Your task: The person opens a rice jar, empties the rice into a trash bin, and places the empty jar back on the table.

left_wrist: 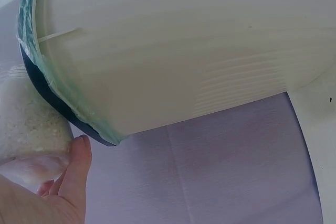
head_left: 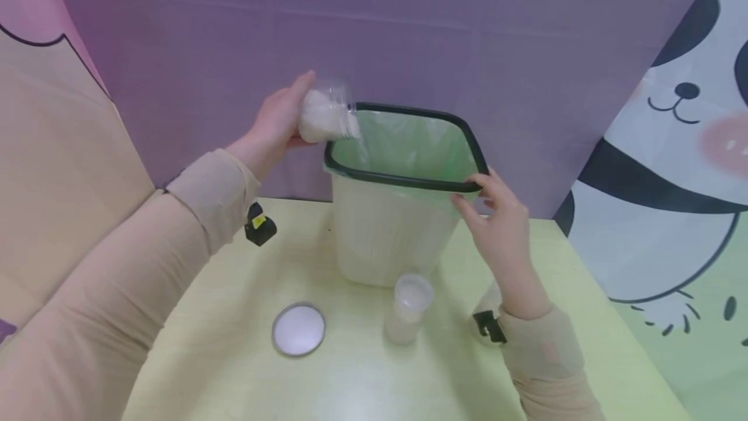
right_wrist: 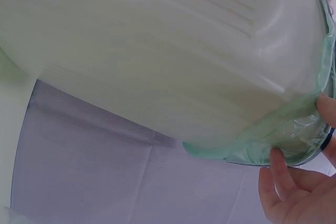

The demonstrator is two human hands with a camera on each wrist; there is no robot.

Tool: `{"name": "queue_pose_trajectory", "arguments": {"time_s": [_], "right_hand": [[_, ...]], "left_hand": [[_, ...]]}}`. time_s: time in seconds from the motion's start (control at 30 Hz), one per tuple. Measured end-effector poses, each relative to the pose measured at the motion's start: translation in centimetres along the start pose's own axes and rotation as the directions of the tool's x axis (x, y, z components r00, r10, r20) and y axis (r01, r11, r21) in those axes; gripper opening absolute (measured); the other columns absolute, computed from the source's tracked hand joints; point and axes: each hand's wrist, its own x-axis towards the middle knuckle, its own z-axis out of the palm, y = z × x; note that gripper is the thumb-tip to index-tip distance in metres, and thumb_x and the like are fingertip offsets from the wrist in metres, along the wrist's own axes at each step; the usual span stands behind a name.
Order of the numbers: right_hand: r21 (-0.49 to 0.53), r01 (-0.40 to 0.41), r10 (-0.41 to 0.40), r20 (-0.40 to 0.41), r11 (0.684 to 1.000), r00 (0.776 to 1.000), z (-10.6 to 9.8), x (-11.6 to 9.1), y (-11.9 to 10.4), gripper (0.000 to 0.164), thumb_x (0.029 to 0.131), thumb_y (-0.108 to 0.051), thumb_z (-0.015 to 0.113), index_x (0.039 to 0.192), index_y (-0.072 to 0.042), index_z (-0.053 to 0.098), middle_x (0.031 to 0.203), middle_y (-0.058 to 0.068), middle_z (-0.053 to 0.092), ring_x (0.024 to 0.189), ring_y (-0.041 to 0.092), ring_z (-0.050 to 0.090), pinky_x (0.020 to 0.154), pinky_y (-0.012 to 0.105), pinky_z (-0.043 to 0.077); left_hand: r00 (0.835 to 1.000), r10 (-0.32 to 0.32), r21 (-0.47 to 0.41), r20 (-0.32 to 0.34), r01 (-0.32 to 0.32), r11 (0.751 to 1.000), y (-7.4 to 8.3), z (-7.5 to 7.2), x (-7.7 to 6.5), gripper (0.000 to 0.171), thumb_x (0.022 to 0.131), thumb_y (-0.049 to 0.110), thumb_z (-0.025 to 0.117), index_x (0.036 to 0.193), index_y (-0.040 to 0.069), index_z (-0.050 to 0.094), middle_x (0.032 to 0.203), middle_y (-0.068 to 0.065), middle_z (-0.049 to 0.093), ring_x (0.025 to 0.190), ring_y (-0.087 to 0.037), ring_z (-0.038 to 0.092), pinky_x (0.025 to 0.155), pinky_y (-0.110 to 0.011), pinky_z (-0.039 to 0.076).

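Note:
My left hand (head_left: 279, 112) grips a clear jar (head_left: 328, 115) of white granular stuff, tilted on its side with its mouth over the left rim of a trash can (head_left: 386, 232). White material appears to fall from the mouth into the can. In the left wrist view the jar (left_wrist: 31, 119) shows close up beside the rim. A green bag (head_left: 409, 141) lines the can, under a black rim ring (head_left: 403, 180). At the right front corner my right hand (head_left: 502, 226) pinches the rim, thumb outside and fingers over the top; the right wrist view shows its fingers (right_wrist: 283, 174) against the green liner.
On the table (head_left: 234, 343) in front of the can stands a translucent plastic container (head_left: 404, 317). A round silver lid (head_left: 299, 329) lies left of it. Behind the can hangs a purple backdrop (head_left: 374, 31); a panda print (head_left: 689, 148) covers the right side.

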Motion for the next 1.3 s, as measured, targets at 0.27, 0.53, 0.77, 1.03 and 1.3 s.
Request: {"name": "queue_pose_trajectory", "arguments": {"time_s": [0.27, 0.53, 0.77, 1.03, 1.3], "right_hand": [[0.003, 0.008, -0.008, -0.008, 1.0, 1.0, 0.11, 0.02, 0.1, 0.028, 0.082, -0.008, 0.072, 0.106, 0.002, 0.063, 0.13, 0.021, 0.057, 0.093, 0.038, 0.063, 0.085, 0.051, 0.053], [0.006, 0.011, -0.011, -0.014, 1.0, 1.0, 0.22, 0.02, 0.24, 0.029, 0.081, -0.008, 0.073, 0.106, 0.002, 0.063, 0.13, 0.021, 0.057, 0.092, 0.038, 0.063, 0.084, 0.051, 0.053], [0.007, 0.008, -0.008, -0.011, 1.0, 1.0, 0.22, -0.01, 0.26, 0.029, 0.082, -0.008, 0.073, 0.106, 0.002, 0.063, 0.131, 0.022, 0.055, 0.092, 0.039, 0.063, 0.084, 0.052, 0.053], [0.014, 0.006, -0.006, -0.007, 1.0, 1.0, 0.33, 0.05, 0.29, 0.029, 0.082, -0.008, 0.073, 0.107, 0.002, 0.063, 0.131, 0.022, 0.056, 0.094, 0.039, 0.063, 0.086, 0.051, 0.053], [0.013, -0.011, 0.011, 0.002, 1.0, 1.0, 0.37, 0.09, 0.37, 0.03, 0.082, -0.01, 0.073, 0.108, 0.002, 0.063, 0.132, 0.021, 0.055, 0.094, 0.038, 0.063, 0.088, 0.05, 0.053]], "left_hand": [[1.0, 0.015, -0.016, -0.003, -0.015, 1.0, 0.09, 0.18, -0.21, 0.064, 0.09, 0.06, 0.047, 0.137, 0.017, 0.046, 0.107, -0.001, 0.055, 0.086, -0.013, 0.058, 0.072, -0.027, 0.056], [1.0, 0.03, -0.025, -0.006, -0.03, 0.999, 0.08, 0.41, -0.24, 0.063, 0.09, 0.059, 0.049, 0.135, 0.015, 0.048, 0.107, 0.0, 0.055, 0.088, -0.013, 0.057, 0.082, -0.032, 0.054], [1.0, 0.029, -0.04, -0.003, -0.029, 0.999, 0.13, 0.55, -0.31, 0.062, 0.091, 0.057, 0.049, 0.137, 0.016, 0.046, 0.118, -0.003, 0.055, 0.094, -0.014, 0.057, 0.087, -0.033, 0.053], [0.999, 0.034, -0.024, 0.0, -0.034, 0.999, 0.13, 0.53, -0.38, 0.062, 0.091, 0.058, 0.048, 0.137, 0.016, 0.047, 0.119, -0.003, 0.054, 0.095, -0.015, 0.056, 0.087, -0.032, 0.052], [0.999, 0.036, -0.007, -0.004, -0.036, 0.999, 0.09, 0.55, -0.3, 0.063, 0.09, 0.059, 0.048, 0.137, 0.016, 0.047, 0.112, -0.002, 0.056, 0.089, -0.014, 0.057, 0.082, -0.029, 0.053]]}}
